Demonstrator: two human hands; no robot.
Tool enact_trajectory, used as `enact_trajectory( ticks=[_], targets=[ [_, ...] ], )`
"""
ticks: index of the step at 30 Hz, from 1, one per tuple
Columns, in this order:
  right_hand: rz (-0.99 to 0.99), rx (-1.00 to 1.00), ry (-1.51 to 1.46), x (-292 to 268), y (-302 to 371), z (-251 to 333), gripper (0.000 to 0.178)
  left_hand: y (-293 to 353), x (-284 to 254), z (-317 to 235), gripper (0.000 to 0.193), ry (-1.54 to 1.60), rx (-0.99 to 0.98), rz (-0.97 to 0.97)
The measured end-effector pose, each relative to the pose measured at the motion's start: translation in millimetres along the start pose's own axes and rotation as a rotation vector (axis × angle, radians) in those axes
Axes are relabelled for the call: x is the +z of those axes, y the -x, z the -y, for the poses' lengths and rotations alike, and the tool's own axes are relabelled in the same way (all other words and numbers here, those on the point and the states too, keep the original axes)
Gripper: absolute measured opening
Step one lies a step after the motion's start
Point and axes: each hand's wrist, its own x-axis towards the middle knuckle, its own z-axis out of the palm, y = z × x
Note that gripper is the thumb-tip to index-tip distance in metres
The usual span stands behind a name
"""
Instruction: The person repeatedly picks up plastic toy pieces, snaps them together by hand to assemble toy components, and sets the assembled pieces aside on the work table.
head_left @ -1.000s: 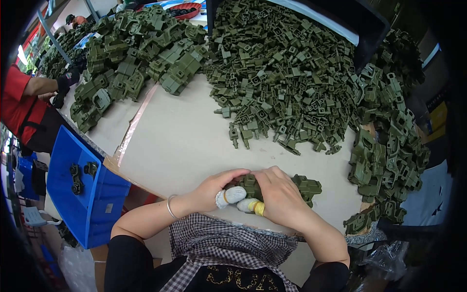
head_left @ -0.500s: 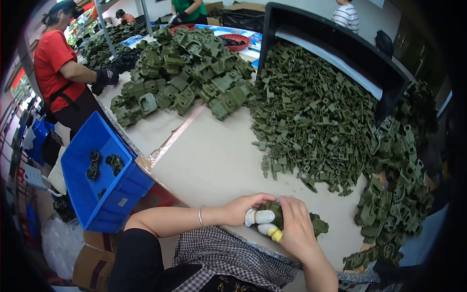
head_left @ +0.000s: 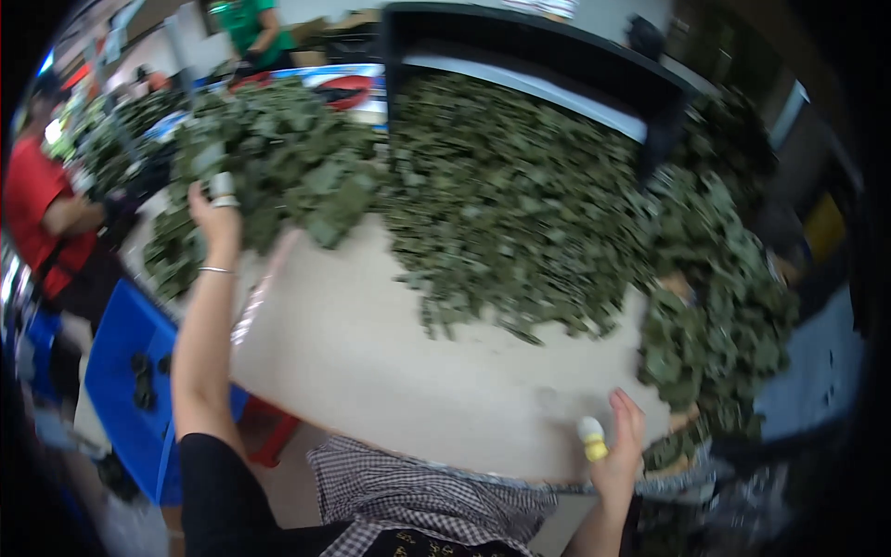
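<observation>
My left hand (head_left: 219,212) is stretched far out at the edge of a heap of olive-green toy vehicle bodies (head_left: 311,176). A white wrap covers one of its fingers. Motion blur hides whether its fingertips hold the pale green piece (head_left: 210,160) just beyond them or only reach toward it. Over the near right part of the table, my right hand (head_left: 620,447) is open, thumb apart from the fingers, nothing in it. White and yellow wraps cover its thumb.
Small green parts (head_left: 520,204) spill from a black bin (head_left: 520,30) at the back. More green pieces (head_left: 715,306) lie along the right edge. A blue crate (head_left: 121,371) with dark toy parts stands left of the table (head_left: 371,371). A person in red (head_left: 46,204) stands far left.
My hands have parted. The left has swung far left and forward to the heap; the right has moved slightly right and no longer holds the green vehicle body. The view has turned right.
</observation>
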Motion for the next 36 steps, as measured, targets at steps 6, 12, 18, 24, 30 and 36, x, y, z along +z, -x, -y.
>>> enact_trajectory(
  ticks=[6,12,18,24,30,36],
  targets=[
    [-0.061,0.062,0.150,-7,-8,-3,0.063,-53,32,21,0.056,-0.273,-0.169,0.282],
    [-0.305,0.227,0.411,3,-53,-48,0.073,-10,41,0,0.076,-0.229,-0.036,0.333],
    [-0.365,0.337,0.172,14,-70,-81,0.067,21,-3,3,0.061,0.017,0.212,0.180],
    [-0.467,0.137,-0.419,16,-26,8,0.061,171,-122,-158,0.037,1.065,-0.714,1.031],
    [-0.004,-0.765,-0.080,58,21,78,0.067,253,-182,-232,0.074,1.503,-1.160,1.155],
    [0.190,-0.145,-0.900,48,38,78,0.097,249,-216,-206,0.063,1.287,-1.085,1.488]
  ],
)
